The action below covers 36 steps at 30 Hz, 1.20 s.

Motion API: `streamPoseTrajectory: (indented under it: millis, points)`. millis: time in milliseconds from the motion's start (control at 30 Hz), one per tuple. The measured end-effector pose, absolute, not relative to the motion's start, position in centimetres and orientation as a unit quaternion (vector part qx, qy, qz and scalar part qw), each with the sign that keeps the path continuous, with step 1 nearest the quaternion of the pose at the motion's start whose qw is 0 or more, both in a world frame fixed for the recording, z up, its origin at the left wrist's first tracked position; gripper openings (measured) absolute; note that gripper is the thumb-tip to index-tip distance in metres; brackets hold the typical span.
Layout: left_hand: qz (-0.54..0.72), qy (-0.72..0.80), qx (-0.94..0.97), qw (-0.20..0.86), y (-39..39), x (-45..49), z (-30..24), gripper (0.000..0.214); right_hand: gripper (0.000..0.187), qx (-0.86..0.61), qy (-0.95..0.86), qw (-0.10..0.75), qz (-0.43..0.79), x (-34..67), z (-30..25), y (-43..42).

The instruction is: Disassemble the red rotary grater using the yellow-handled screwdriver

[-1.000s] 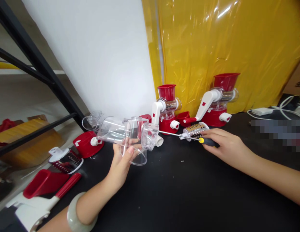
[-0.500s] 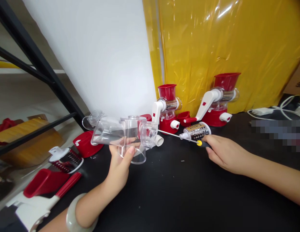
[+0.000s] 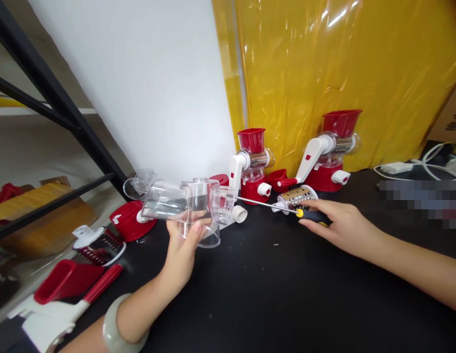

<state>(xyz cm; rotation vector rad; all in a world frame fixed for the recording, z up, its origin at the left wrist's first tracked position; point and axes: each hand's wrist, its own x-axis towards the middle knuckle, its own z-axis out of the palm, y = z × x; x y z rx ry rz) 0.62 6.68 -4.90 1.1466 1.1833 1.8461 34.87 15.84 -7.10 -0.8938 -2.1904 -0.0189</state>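
My left hand (image 3: 184,245) is closed round a clear plastic grater housing (image 3: 165,198), held sideways above the black table. In my right hand (image 3: 338,225) is a screwdriver (image 3: 312,215) with a black and yellow handle, gripped between thumb and fingers. Its long shaft points left, and the tip meets the small clear end of the housing; I cannot tell what it touches inside. Behind my right fingers lies a metal grating drum (image 3: 297,197). Below that clear end, a white cylindrical part (image 3: 239,214) rests on the table.
Two assembled red rotary graters (image 3: 254,164) (image 3: 338,152) stand at the back. At left lie a red base (image 3: 130,223), another drum (image 3: 101,245), a red hopper (image 3: 68,282) and a white crank (image 3: 53,318). A black shelf frame (image 3: 66,105) rises there; white cables (image 3: 430,164) lie right.
My right fingers have loosened and shifted along the screwdriver's handle, now more spread, with more of the handle showing. My left hand and the housing stay nearly in place; the view has shifted slightly.
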Motion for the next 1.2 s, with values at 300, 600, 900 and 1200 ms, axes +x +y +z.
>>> streamPoseTrajectory:
  millis: [300,600,900,1200]
  points:
    - [0.705,0.457,0.425,0.338,6.9,0.3,-4.6,0.064,0.021,-0.276,-0.898,0.334,-0.081,34.7,-7.5,16.2]
    - [0.7,0.476,0.4,0.352,6.6,1.2,-4.3,0.072,0.032,-0.362,-0.853,0.368,-0.078,35.4,-8.4,16.5]
    - [0.697,0.464,0.416,0.356,6.6,0.7,-4.5,0.066,0.032,-0.302,-0.892,0.322,-0.093,35.0,-7.6,16.2]
    - [0.702,0.407,0.465,0.355,6.1,0.5,-5.1,0.059,0.027,-0.289,-0.87,0.395,-0.066,34.8,-8.2,16.3]
